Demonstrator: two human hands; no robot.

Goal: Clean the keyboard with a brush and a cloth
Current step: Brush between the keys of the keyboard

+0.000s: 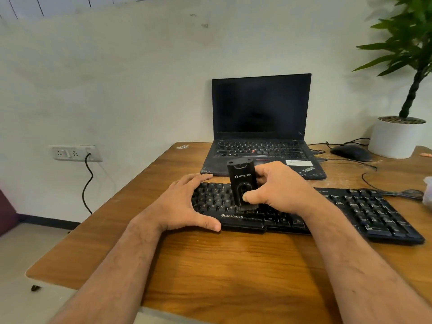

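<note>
While the black full-size Zebronics keyboard (304, 211) lay flat near the middle of the brown wood-grain surface (233, 265), running from the left hand out toward the right edge, the person's right hand (282, 188) held a black rectangular cleaning brush (243, 183) upright over its left-centre keys. The fingers of that hand (268, 170) were curled round the far side of the brush body and the thumb pressed its near face, low down by the oval slot, so the tool was firmly grasped. Short dark bristles at the bottom of the brush touched the keys just above the space bar row. The left hand (187, 204) rested on the keyboard's left end with its fingers spread and fairly straight, the fingertips reaching over the far edge and the thumb lying along the near edge beside the printed brand name; it steadied the board rather than gripping it. Behind the keyboard stood an open black ThinkPad laptop (261, 127) with a dark screen, its front edge just beyond the brush. To the right of the laptop sat a black computer mouse (351, 152) with its thin cable trailing across the surface, and beyond that a white round pot holding a green leafy plant (397, 136). On the pale wall to the left, a white socket panel (74, 153) had a black cord plugged in and hanging down.
</note>
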